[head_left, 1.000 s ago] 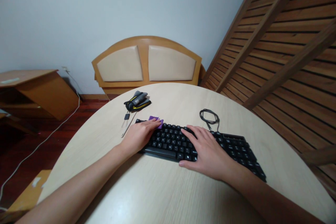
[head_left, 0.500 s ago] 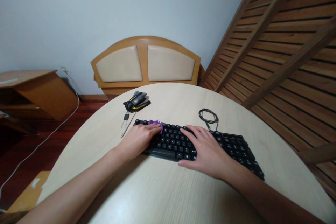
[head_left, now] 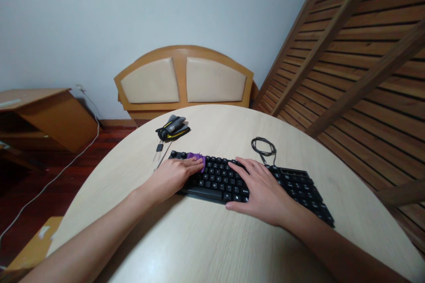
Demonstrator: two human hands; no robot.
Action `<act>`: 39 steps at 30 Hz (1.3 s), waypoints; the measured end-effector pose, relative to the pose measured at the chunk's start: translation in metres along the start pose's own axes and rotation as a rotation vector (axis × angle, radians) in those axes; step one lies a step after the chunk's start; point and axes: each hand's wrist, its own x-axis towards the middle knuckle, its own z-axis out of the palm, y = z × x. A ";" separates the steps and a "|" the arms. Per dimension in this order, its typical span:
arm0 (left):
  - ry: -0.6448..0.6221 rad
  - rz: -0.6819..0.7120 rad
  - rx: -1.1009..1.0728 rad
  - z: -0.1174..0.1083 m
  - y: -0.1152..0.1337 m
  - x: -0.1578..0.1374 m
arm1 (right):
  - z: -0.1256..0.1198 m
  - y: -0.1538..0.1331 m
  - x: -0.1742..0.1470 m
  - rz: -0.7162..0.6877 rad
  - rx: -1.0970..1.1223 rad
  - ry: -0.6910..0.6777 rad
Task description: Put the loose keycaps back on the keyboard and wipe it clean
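Note:
A black computer keyboard (head_left: pixel 219 179) lies on the round table. My left hand (head_left: pixel 174 174) is over its left part, fingers nearly straight and close together, pressing a crumpled purple cloth (head_left: pixel 201 163) onto the keys. The thumb of this hand is hidden. Across the keyboard's right half lies my right hand (head_left: pixel 260 190), gripping it with fingertips near the far edge and thumb at the near edge. The number keys (head_left: pixel 303 190) show to the right of that hand.
Behind the keyboard, its coiled black cable (head_left: pixel 264 147) rests on the pale table (head_left: pixel 206 243). A grey, black and yellow bundle (head_left: pixel 172 128) and a thin pale tool (head_left: pixel 162 154) lie at the far left. Beyond stand a padded headboard (head_left: pixel 182 79) and wooden slats (head_left: pixel 352 75).
My left fingers have straightened and flattened over the purple cloth, and the hand has shifted slightly left. My right hand and the keyboard have stayed in place.

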 end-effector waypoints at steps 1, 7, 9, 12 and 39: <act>0.009 -0.001 -0.007 0.001 0.000 0.000 | 0.000 0.000 0.000 0.001 0.000 -0.003; 0.011 0.005 -0.027 -0.001 0.000 -0.002 | -0.002 0.003 0.001 0.013 -0.006 -0.037; -0.003 0.012 -0.024 -0.004 0.001 -0.002 | -0.003 0.003 0.002 0.015 -0.009 -0.050; -0.029 0.040 -0.030 -0.008 0.001 -0.003 | -0.005 0.003 0.003 0.015 -0.007 -0.058; -0.202 0.139 -0.257 -0.022 0.005 -0.010 | -0.006 0.023 0.001 0.048 0.010 -0.083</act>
